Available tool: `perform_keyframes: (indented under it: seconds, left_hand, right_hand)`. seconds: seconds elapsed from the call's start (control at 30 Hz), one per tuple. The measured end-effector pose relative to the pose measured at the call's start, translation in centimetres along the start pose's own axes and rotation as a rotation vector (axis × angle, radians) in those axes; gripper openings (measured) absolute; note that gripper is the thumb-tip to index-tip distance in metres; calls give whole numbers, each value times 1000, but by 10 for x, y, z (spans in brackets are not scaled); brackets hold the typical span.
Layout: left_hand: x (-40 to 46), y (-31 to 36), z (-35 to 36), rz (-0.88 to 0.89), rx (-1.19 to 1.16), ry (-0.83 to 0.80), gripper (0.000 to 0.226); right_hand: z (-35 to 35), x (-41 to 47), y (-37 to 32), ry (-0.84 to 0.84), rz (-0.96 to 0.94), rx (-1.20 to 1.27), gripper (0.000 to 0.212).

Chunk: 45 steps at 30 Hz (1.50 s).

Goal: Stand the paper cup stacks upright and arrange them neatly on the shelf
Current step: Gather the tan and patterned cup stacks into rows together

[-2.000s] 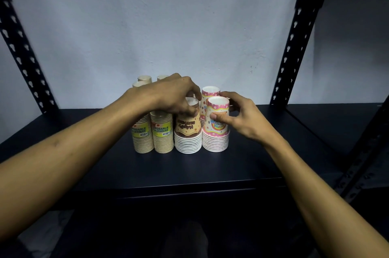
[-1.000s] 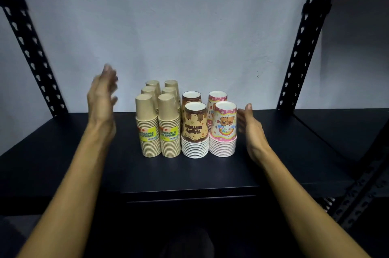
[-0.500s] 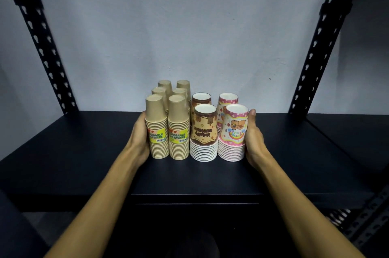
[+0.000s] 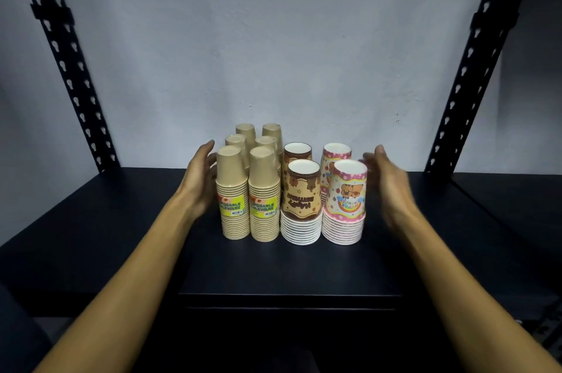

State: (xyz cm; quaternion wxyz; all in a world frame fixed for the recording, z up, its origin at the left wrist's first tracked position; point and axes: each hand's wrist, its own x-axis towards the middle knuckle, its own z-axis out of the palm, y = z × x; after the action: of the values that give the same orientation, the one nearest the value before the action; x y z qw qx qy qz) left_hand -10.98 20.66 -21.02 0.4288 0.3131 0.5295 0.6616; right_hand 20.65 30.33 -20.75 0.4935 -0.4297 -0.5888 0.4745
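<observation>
Several tan paper cup stacks stand upright, mouths down, in two columns on the black shelf. To their right stand two brown patterned stacks and two pink birthday stacks, one behind the other. My left hand is flat and open beside the tan stacks, close to or just touching them. My right hand is open and motion-blurred, a little to the right of the pink stacks, apart from them.
Black perforated shelf uprights rise at the left and right against a pale wall. The shelf's front edge runs below the cups. Another dark shelf surface lies to the right.
Both hands pressed flat against the sides of the group half a second ago. Now the right hand has pulled away to the right and the left has eased off; the stacks stay put.
</observation>
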Motion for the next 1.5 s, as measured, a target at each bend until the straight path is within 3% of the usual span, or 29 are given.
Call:
perform_keyframes:
  seconds: [0.07, 0.13, 0.3, 0.47, 0.97, 1.23, 1.4, 1.5]
  left_hand:
    - [11, 18, -2, 46, 91, -27, 64]
    - [19, 41, 3, 121, 229, -62, 49]
    - [30, 93, 25, 167, 620, -237, 33]
    - [44, 104, 34, 222, 969, -290, 24]
    - [44, 108, 24, 307, 1049, -356, 28]
    - [37, 101, 20, 267, 953, -270, 34]
    - [1, 100, 23, 462, 959, -169, 42]
    - [-29, 95, 34, 557, 1024, -211, 59]
  right_hand:
    - [-2, 13, -32, 1, -135, -117, 43]
    - [6, 25, -64, -66, -252, -238, 34]
    - [70, 45, -103, -386, -351, -564, 46]
    - [115, 58, -99, -500, -350, -680, 52]
    - [127, 62, -90, -486, -446, -711, 35]
    - [118, 55, -89, -494, -393, -665, 36]
    - [83, 37, -82, -410, -425, -791, 35]
    - [57, 18, -74, -396, -427, -947, 47]
